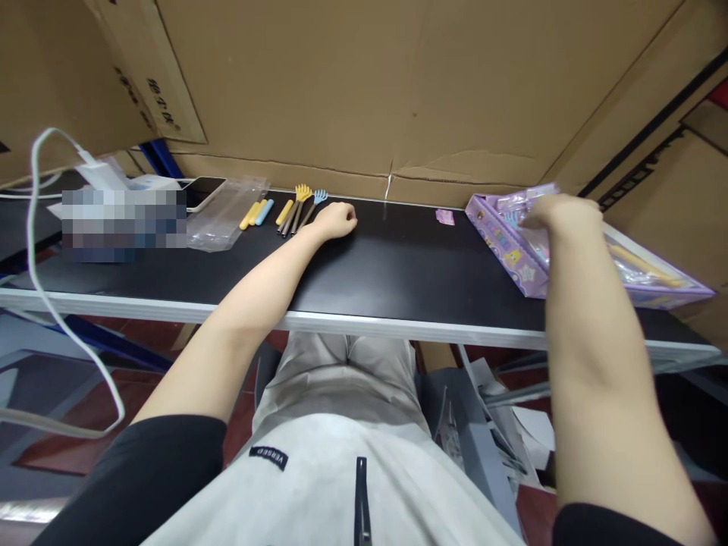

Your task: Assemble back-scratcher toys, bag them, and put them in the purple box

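My left hand rests on the black tabletop with its fingers curled in, and nothing shows in it. Just left of it lie small hand-shaped scratcher heads on dark rods, yellow and blue. Beyond these are several yellow handles and a blue handle. On the right, my right hand reaches into a purple printed box. Its fingers are mostly hidden, beside a plastic-wrapped packet and a light-blue scratcher head. A long yellow piece in clear wrap lies in the box.
A small pink packet lies left of the box. Clear plastic bags, a phone and a white charger with a hanging cable are at left. Cardboard walls stand behind the black tabletop.
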Available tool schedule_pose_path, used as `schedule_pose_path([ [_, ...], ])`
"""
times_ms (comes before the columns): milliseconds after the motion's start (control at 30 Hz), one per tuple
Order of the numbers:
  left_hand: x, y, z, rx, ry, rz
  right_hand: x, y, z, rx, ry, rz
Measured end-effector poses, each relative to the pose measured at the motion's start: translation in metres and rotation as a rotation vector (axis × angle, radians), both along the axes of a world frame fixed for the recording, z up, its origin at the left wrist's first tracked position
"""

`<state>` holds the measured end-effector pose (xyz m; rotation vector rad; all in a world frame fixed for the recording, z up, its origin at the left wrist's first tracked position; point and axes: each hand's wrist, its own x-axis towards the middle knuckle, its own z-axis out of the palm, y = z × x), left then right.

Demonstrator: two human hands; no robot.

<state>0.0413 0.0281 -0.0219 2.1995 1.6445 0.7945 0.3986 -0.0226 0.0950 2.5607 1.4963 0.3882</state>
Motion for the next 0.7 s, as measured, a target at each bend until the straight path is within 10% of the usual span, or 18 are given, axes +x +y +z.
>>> schedule_pose_path([
  [167,0.000,-0.003,-0.001,0.042,0.240,-0.089,-0.083,-0.009,0.021,0.072,0.288,0.244],
  [333,-0.001,-0.003,0.000,0.042,0.237,-0.120,-0.133,0.009,-0.029,0.151,0.189,0.462],
  [500,-0.007,0.001,0.003,0.069,0.165,-0.124,-0.148,0.021,-0.081,-0.001,0.148,0.604],
  [700,-0.022,-0.002,0.014,0.102,0.087,0.125,-0.143,0.031,-0.091,-0.207,0.212,0.717],
])
